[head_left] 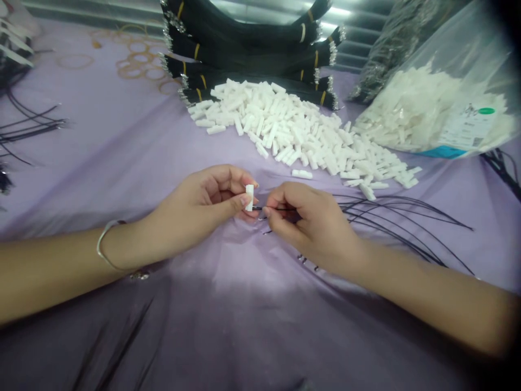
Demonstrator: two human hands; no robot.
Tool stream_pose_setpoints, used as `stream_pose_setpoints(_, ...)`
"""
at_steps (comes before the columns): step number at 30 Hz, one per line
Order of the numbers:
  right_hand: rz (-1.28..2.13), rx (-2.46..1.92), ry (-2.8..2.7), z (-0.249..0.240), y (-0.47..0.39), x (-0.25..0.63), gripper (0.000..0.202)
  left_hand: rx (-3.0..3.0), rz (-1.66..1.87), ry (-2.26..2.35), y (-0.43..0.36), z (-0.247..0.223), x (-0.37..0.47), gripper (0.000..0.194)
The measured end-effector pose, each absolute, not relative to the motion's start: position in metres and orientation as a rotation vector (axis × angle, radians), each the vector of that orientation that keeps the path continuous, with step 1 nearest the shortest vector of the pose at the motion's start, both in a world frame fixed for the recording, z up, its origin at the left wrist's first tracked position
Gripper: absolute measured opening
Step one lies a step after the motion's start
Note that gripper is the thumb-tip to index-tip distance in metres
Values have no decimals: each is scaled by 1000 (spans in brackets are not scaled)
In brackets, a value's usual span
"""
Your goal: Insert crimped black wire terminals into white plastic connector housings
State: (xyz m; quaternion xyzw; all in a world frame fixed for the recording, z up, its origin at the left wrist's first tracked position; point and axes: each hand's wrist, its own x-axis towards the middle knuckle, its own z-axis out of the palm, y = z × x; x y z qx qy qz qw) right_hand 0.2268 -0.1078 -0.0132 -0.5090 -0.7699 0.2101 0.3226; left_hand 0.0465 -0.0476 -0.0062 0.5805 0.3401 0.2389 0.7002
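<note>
Between thumb and fingers, my left hand (211, 195) holds a small white plastic connector housing (249, 196) upright. My right hand (305, 220) pinches a thin black wire (280, 209) close to its end. That end meets the lower right side of the housing; whether it is inside, I cannot tell. More black wires (399, 217) lie under and to the right of my right hand, some with metal tips (303, 259) showing below it. One loose white housing (302, 174) lies just above my right hand.
Behind my hands spreads a pile of white housings (277, 122). Bundles of black wires (252, 49) tied with bands are at the back. A clear bag of white parts (439, 108) stands at right. Rubber bands (140, 62) and more wires (28, 127) are at left on the purple cloth (101, 136).
</note>
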Motion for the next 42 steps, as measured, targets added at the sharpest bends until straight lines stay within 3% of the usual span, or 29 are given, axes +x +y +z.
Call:
stream_pose_setpoints(4,497,-1300,-2065,-14,-105,227,5,1278,507,775,-48,-4,48,11)
stream_pose_setpoints(11,97,-1326,-2372,9,-110,235,11,1138,671,708,-47,-12,44,18)
stream_pose_setpoints(21,592,-1529,-2345,5,-105,241,9,1203,637,700,-45,-14,42,19)
stream_pose_setpoints(38,487,-1632,-2506,8,-109,250,9,1261,590,707,-46,-10,42,15)
stream_pose_setpoints(42,552,-1606,-2293,13,-112,241,7,1288,557,709,-47,-9,43,14)
